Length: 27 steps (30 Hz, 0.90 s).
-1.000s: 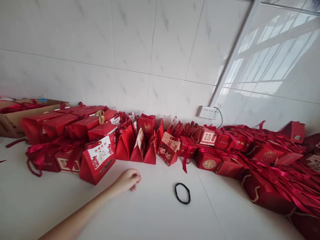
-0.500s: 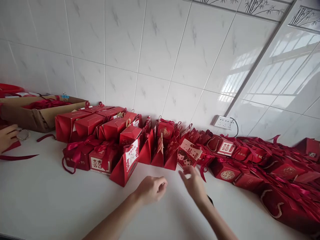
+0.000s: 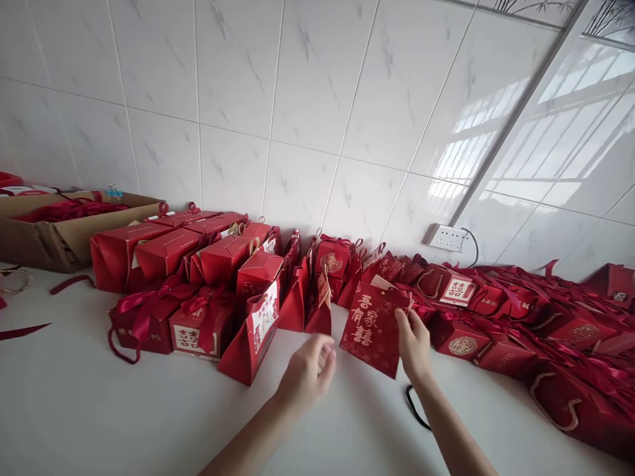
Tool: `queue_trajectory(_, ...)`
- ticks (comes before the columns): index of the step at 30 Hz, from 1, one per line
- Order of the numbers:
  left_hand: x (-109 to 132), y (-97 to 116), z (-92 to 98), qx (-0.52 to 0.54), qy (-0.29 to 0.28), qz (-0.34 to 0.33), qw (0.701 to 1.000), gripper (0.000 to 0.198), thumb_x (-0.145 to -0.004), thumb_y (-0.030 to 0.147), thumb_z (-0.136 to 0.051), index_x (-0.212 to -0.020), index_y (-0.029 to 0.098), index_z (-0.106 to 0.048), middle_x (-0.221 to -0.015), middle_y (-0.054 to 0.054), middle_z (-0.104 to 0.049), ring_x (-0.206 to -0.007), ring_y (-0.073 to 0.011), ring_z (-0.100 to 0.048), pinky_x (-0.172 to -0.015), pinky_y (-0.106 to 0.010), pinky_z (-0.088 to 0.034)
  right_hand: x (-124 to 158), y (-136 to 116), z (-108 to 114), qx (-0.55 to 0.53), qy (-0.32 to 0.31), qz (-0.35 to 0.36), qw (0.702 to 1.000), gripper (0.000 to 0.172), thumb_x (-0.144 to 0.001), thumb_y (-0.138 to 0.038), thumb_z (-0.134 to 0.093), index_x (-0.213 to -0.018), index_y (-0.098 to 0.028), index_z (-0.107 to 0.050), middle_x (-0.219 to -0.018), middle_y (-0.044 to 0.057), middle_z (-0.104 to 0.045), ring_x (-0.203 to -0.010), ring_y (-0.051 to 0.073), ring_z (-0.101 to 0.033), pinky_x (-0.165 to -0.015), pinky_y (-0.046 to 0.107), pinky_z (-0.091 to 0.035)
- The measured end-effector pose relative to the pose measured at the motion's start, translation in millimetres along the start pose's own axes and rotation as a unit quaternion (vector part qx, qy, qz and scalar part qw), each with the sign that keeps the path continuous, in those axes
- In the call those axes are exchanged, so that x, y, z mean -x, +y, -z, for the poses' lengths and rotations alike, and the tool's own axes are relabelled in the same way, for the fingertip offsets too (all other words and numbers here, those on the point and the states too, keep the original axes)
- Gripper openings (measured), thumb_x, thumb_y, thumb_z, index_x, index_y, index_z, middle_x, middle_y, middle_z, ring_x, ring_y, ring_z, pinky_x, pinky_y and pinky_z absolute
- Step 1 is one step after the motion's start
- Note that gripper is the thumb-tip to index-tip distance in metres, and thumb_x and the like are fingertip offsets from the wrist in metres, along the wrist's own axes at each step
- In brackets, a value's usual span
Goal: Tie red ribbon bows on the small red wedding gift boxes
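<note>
My right hand (image 3: 415, 345) pinches the right edge of a dark red gift box (image 3: 374, 330) with gold characters on its front. The box looks flat-sided and is tilted over the white table. To its left, my left hand (image 3: 306, 369) is slightly blurred, its fingers curled in and nothing visible in them. Behind that hand stand red wedge-shaped gift boxes, one with a white printed panel (image 3: 258, 330). A black band (image 3: 415, 406) is beside my right wrist.
Red gift boxes (image 3: 228, 254) with ribbons stand in rows at the left. More boxes (image 3: 496, 357) are piled along the right. A cardboard carton (image 3: 69, 231) of red ribbon is at the far left. The tiled wall carries a power socket (image 3: 445, 238).
My right hand has taken hold of the dark red gift box and drawn it forward out of the row. The other person's hand at the left edge has gone from view.
</note>
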<state>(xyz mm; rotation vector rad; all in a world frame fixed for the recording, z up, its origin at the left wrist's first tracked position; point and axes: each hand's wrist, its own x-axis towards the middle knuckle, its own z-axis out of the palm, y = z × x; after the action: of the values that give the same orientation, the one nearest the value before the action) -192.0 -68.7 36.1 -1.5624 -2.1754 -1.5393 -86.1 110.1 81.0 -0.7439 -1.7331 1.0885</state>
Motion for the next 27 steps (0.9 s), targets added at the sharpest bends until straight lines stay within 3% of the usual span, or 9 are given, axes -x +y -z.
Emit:
queue_trajectory(3, -4.3, 4.4, 3.1, 0.086, 0.016, 0.107, 0.990, 0.045, -0.083, 0.044, -0.052, -0.118, 0.016, -0.048, -0.121, -0.016, -0.056, -0.113, -0.0272, -0.054, -0.090, -0.039, -0.047, 13.8, 3.7, 5.7, -0.092, -0.011, -0.058, 0.994, 0.034, -0.078, -0.056, -0.053, -0.075, -0.022, -0.047, -0.073, 0.000, -0.056, -0.064, 0.017, -0.051, -0.058, 0.027, -0.042)
queue_trajectory(5, -5.1, 9.0, 3.6, 0.185, -0.022, 0.168, 0.968, 0.056, -0.079, 0.048, -0.058, -0.124, 0.018, -0.044, -0.131, -0.015, -0.051, -0.121, -0.0294, -0.049, -0.097, -0.042, -0.044, 25.6, 6.5, 1.4, -0.143, -0.043, -0.092, 0.984, 0.034, -0.075, -0.055, -0.059, -0.077, -0.023, -0.050, -0.073, 0.000, -0.059, -0.062, 0.017, -0.054, -0.056, 0.027, -0.043)
queue_trajectory(8, -5.0, 16.8, 3.4, 0.303, -0.094, 0.211, 0.925, 0.056, -0.078, 0.046, -0.062, -0.123, 0.018, -0.044, -0.123, -0.013, -0.058, -0.109, -0.0274, -0.058, -0.092, -0.039, -0.048, 41.1, 5.9, -4.6, -0.206, -0.109, -0.132, 0.963, 0.030, -0.072, -0.051, -0.065, -0.082, -0.024, -0.057, -0.077, 0.001, -0.064, -0.063, 0.018, -0.058, -0.057, 0.028, -0.046)
queue_trajectory(11, -6.4, 22.4, 5.7, 0.353, -0.120, 0.239, 0.896, 0.047, -0.078, 0.042, -0.066, -0.115, 0.017, -0.050, -0.110, -0.010, -0.066, -0.101, -0.0261, -0.063, -0.087, -0.037, -0.050, 46.9, 0.8, -3.0, -0.289, -0.178, -0.144, 0.930, 0.028, -0.072, -0.044, -0.070, -0.089, -0.024, -0.061, -0.088, 0.002, -0.067, -0.073, 0.019, -0.061, -0.066, 0.029, -0.049)
queue_trajectory(13, -8.7, 24.6, 9.1, 0.375, -0.148, 0.259, 0.878, 0.045, -0.077, 0.041, -0.068, -0.112, 0.017, -0.053, -0.108, -0.010, -0.067, -0.100, -0.0270, -0.064, -0.085, -0.037, -0.052, 44.9, -1.8, 0.8, -0.323, -0.188, -0.145, 0.916, 0.027, -0.071, -0.043, -0.073, -0.086, -0.023, -0.062, -0.087, 0.001, -0.067, -0.075, 0.018, -0.061, -0.069, 0.029, -0.048)
queue_trajectory(17, -13.0, 27.6, 15.3, 0.409, -0.206, 0.294, 0.839, 0.044, -0.075, 0.041, -0.070, -0.108, 0.016, -0.057, -0.105, -0.010, -0.069, -0.098, -0.0293, -0.065, -0.079, -0.036, -0.054, 35.7, -3.1, 7.5, -0.335, -0.175, -0.185, 0.907, 0.031, -0.068, -0.046, -0.077, -0.072, -0.020, -0.060, -0.067, -0.002, -0.061, -0.061, 0.013, -0.056, -0.061, 0.025, -0.045)
queue_trajectory(23, -11.6, 29.7, 18.7, 0.408, -0.270, 0.281, 0.826, 0.039, -0.076, 0.043, -0.067, -0.101, 0.014, -0.062, -0.097, -0.010, -0.070, -0.089, -0.0277, -0.067, -0.077, -0.036, -0.052, 28.2, -5.7, 13.3, -0.327, -0.219, -0.282, 0.875, 0.035, -0.066, -0.044, -0.078, -0.068, -0.016, -0.057, -0.058, -0.003, -0.056, -0.050, 0.010, -0.051, -0.051, 0.021, -0.040)
queue_trajectory(27, -10.0, 28.6, 19.1, 0.387, -0.296, 0.263, 0.833, 0.038, -0.077, 0.046, -0.063, -0.096, 0.013, -0.064, -0.090, -0.009, -0.070, -0.086, -0.0269, -0.066, -0.076, -0.034, -0.050, 28.1, -8.6, 15.5, -0.315, -0.235, -0.313, 0.865, 0.035, -0.062, -0.040, -0.080, -0.068, -0.016, -0.056, -0.055, -0.002, -0.058, -0.045, 0.009, -0.050, -0.045, 0.020, -0.036)
